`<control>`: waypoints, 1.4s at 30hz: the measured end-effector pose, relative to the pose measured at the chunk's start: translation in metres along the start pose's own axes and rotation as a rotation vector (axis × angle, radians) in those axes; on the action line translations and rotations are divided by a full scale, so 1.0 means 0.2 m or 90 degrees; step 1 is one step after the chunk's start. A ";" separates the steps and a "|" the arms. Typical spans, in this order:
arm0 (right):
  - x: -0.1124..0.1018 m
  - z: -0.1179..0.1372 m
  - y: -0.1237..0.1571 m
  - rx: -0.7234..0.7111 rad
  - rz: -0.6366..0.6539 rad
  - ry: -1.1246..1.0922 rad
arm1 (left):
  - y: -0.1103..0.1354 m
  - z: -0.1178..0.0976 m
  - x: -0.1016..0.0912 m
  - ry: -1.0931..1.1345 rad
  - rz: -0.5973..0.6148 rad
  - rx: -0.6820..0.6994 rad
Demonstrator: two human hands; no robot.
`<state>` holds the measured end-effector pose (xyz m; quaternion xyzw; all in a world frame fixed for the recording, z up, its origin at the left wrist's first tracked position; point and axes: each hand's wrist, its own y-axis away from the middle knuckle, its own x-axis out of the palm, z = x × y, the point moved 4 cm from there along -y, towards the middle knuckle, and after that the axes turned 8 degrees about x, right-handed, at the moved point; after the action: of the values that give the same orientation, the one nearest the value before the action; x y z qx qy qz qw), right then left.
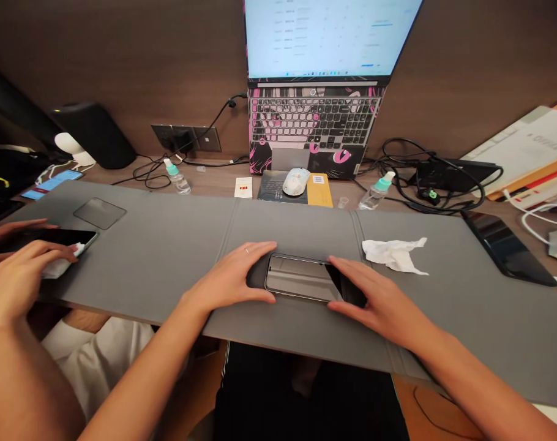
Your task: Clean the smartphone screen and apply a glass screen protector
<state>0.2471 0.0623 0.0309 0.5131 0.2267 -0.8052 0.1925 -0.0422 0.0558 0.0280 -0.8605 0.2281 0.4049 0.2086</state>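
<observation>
A dark-screened smartphone [301, 278] lies sideways, screen up, on the grey desk mat [177, 245]. My left hand [232, 275] curves around its left end, thumb along the near edge and index finger by the far corner. At the other end, my right hand [379, 297] has its thumb at the near edge and its index finger at the far edge. Dark patches, perhaps shadow, show inside both palms. A crumpled white wipe [395, 254] rests beyond my right hand.
At left, a co-worker's hands [26, 263] hold a wipe against another phone [79, 237], near a thin clear sheet [99, 212]. Behind the mat stand a laptop [313, 131], a mouse [296, 182] and two spray bottles [180, 179]. A black tablet-like slab [508, 248] and cables [434, 171] lie right.
</observation>
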 end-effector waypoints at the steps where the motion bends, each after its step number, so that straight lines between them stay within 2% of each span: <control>1: 0.01 0.00 0.00 -0.004 0.001 0.009 | 0.00 0.00 0.00 -0.008 0.002 0.003; 14: 0.04 -0.02 0.01 -0.039 -0.008 0.080 | -0.02 0.00 -0.01 -0.044 0.020 0.019; 42: 0.03 -0.02 -0.01 0.002 -0.006 0.041 | -0.02 0.03 -0.01 0.024 0.015 -0.008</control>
<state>0.2466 0.0647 0.0244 0.5379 0.2340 -0.7895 0.1805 -0.0443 0.0629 0.0275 -0.8665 0.2397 0.3927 0.1939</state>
